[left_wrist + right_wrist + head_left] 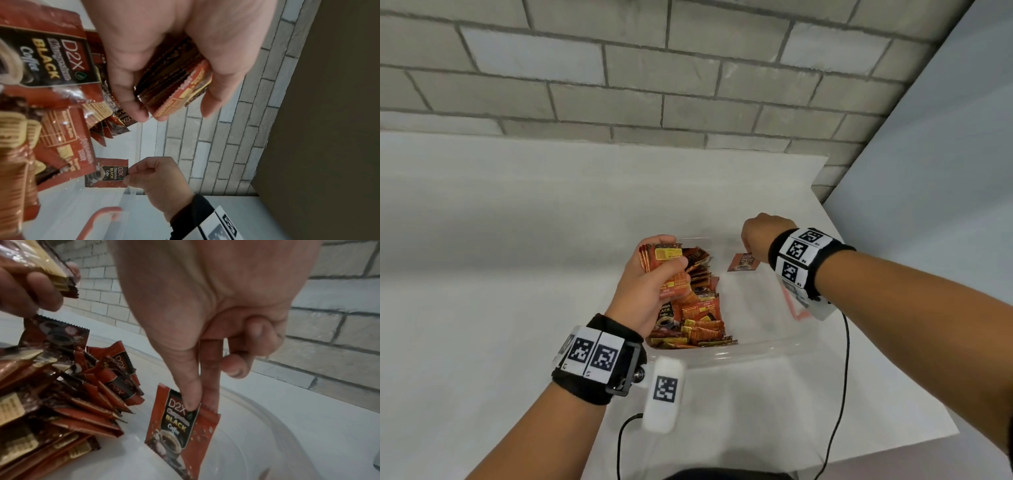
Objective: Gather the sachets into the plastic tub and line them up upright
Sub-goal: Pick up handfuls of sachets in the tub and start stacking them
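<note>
Left hand (650,277) grips a stack of sachets (176,84); right hand (756,236) pinches one sachet (180,423) upright inside the plastic tub (750,349); risk: nothing props it, so on release it likely flops; the leaning pile (695,308) may slide.

Bare forearms, a black band on each wrist

Each wristband (599,370) carries white panels printed with black square-code markers; a white camera block (663,394), also marked, hangs off the left one, and thin black cables (839,411) trail from what seem to be both units.
</note>
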Action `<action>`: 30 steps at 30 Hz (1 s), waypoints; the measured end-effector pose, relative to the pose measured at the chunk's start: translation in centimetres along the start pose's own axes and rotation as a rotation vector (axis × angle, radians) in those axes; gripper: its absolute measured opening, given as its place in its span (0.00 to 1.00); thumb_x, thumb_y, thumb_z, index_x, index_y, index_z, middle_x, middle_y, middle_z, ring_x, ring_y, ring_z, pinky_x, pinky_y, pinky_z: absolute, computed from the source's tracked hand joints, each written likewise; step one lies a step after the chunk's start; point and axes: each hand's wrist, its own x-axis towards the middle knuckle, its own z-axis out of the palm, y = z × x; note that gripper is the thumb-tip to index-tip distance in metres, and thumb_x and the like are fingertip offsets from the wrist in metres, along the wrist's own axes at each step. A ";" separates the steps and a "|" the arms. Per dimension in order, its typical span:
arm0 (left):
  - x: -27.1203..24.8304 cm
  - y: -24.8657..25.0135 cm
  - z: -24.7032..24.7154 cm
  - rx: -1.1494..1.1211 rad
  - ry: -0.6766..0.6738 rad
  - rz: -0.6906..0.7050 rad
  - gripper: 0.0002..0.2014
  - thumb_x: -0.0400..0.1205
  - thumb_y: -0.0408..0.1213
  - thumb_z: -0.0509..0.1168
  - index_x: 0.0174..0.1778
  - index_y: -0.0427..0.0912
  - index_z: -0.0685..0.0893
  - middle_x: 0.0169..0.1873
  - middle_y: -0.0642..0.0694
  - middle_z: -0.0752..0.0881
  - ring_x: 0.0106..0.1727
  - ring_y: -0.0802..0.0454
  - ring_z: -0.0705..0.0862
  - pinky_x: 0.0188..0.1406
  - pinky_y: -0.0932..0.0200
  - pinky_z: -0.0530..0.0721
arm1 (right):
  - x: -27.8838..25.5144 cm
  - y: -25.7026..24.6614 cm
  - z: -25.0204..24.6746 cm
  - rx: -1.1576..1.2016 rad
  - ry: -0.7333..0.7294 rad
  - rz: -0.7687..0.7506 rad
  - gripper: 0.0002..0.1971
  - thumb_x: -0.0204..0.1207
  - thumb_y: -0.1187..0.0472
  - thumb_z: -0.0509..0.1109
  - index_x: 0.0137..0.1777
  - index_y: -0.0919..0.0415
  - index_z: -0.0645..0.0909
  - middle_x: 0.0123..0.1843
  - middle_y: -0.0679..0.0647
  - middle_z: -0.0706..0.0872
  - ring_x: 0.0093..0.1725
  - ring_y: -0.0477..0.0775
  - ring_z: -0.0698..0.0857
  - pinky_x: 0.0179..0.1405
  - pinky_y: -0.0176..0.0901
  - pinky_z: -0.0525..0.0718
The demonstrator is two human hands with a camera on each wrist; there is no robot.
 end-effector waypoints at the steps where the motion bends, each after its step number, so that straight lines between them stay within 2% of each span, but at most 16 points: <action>1: 0.1 0.0 -0.1 0.005 -0.004 -0.003 0.15 0.78 0.26 0.68 0.59 0.45 0.80 0.42 0.44 0.84 0.40 0.46 0.86 0.37 0.53 0.87 | 0.0 -0.1 0.1 -0.012 0.001 -0.001 0.11 0.75 0.70 0.68 0.56 0.63 0.82 0.55 0.60 0.82 0.40 0.58 0.77 0.40 0.43 0.77; 13: 0.7 -0.1 -0.1 0.012 -0.014 -0.031 0.15 0.77 0.27 0.68 0.58 0.46 0.81 0.45 0.41 0.84 0.40 0.46 0.86 0.38 0.53 0.87 | 0.3 -0.3 0.9 -0.042 -0.042 -0.015 0.12 0.75 0.70 0.68 0.58 0.63 0.81 0.57 0.60 0.81 0.42 0.58 0.77 0.41 0.43 0.77; 14: 0.7 -0.1 -0.2 0.009 -0.012 -0.031 0.15 0.77 0.27 0.68 0.58 0.46 0.81 0.44 0.41 0.84 0.40 0.47 0.86 0.37 0.53 0.87 | 0.2 -0.4 0.9 -0.040 -0.034 -0.022 0.10 0.75 0.70 0.68 0.56 0.64 0.81 0.55 0.59 0.81 0.41 0.57 0.77 0.41 0.43 0.77; 16: 0.9 -0.2 -0.2 0.010 -0.011 -0.031 0.15 0.77 0.28 0.68 0.57 0.46 0.81 0.44 0.41 0.84 0.39 0.47 0.86 0.36 0.53 0.87 | 0.0 -0.4 0.7 -0.075 -0.016 -0.007 0.01 0.76 0.71 0.66 0.45 0.66 0.77 0.46 0.57 0.76 0.35 0.54 0.74 0.40 0.43 0.75; 17: 0.9 -0.2 -0.3 0.013 -0.010 -0.031 0.15 0.77 0.28 0.68 0.58 0.46 0.81 0.44 0.41 0.84 0.40 0.47 0.86 0.36 0.54 0.87 | -0.1 -0.4 0.9 -0.096 0.003 0.003 0.06 0.76 0.71 0.65 0.39 0.66 0.72 0.42 0.56 0.73 0.33 0.53 0.73 0.40 0.43 0.74; 18: 0.9 -0.2 -0.3 0.016 -0.008 -0.032 0.15 0.77 0.28 0.69 0.58 0.46 0.81 0.45 0.41 0.84 0.40 0.47 0.86 0.36 0.54 0.87 | -0.4 -0.5 0.9 -0.119 0.030 -0.012 0.08 0.77 0.71 0.64 0.37 0.66 0.70 0.40 0.55 0.72 0.34 0.53 0.74 0.40 0.43 0.73; 20: 0.9 -0.3 -0.4 0.019 -0.003 -0.036 0.16 0.76 0.29 0.69 0.59 0.45 0.81 0.46 0.40 0.83 0.41 0.46 0.86 0.37 0.53 0.87 | -0.6 -0.5 1.0 -0.150 0.081 -0.032 0.02 0.78 0.71 0.63 0.46 0.66 0.75 0.44 0.56 0.74 0.45 0.58 0.81 0.40 0.43 0.72; 21: 0.9 -0.3 -0.4 0.021 -0.001 -0.038 0.17 0.76 0.29 0.69 0.60 0.45 0.81 0.47 0.40 0.83 0.41 0.46 0.86 0.38 0.53 0.87 | -0.6 -0.5 1.1 -0.166 0.093 -0.023 0.05 0.78 0.71 0.62 0.50 0.65 0.77 0.46 0.57 0.76 0.49 0.59 0.83 0.39 0.43 0.72; 22: 0.9 -0.3 -0.4 0.023 0.000 -0.039 0.17 0.76 0.29 0.69 0.60 0.45 0.81 0.47 0.39 0.83 0.41 0.46 0.86 0.39 0.52 0.87 | -0.6 -0.6 1.1 -0.175 0.109 -0.025 0.05 0.78 0.71 0.62 0.50 0.65 0.77 0.44 0.55 0.76 0.50 0.59 0.83 0.39 0.43 0.72; 23: 0.9 -0.3 -0.4 0.026 0.001 -0.040 0.18 0.75 0.30 0.70 0.60 0.45 0.81 0.48 0.39 0.83 0.42 0.45 0.86 0.39 0.52 0.87 | -0.5 -0.6 1.0 -0.179 0.107 -0.006 0.03 0.78 0.71 0.62 0.46 0.65 0.76 0.40 0.53 0.74 0.47 0.58 0.83 0.39 0.43 0.72; 25: 0.8 -0.3 -0.4 0.029 0.002 -0.042 0.19 0.73 0.31 0.71 0.60 0.45 0.80 0.48 0.38 0.83 0.41 0.45 0.86 0.39 0.52 0.87 | -0.4 -0.6 0.8 -0.159 0.113 0.017 0.10 0.78 0.71 0.62 0.36 0.63 0.68 0.33 0.51 0.66 0.38 0.55 0.78 0.38 0.43 0.72; 27: 0.8 -0.4 -0.4 0.027 -0.001 -0.044 0.22 0.69 0.35 0.72 0.60 0.45 0.81 0.48 0.39 0.83 0.41 0.46 0.86 0.38 0.53 0.87 | -0.4 -0.7 0.5 -0.147 0.107 0.021 0.11 0.78 0.70 0.62 0.36 0.61 0.67 0.31 0.52 0.64 0.37 0.55 0.74 0.37 0.43 0.71; 30: 0.8 -0.3 -0.5 0.019 -0.006 -0.044 0.24 0.67 0.37 0.72 0.60 0.45 0.81 0.48 0.39 0.83 0.40 0.47 0.87 0.39 0.53 0.87 | -0.4 -0.7 0.5 -0.132 0.102 0.025 0.10 0.78 0.69 0.62 0.37 0.61 0.67 0.33 0.51 0.66 0.39 0.54 0.73 0.38 0.43 0.72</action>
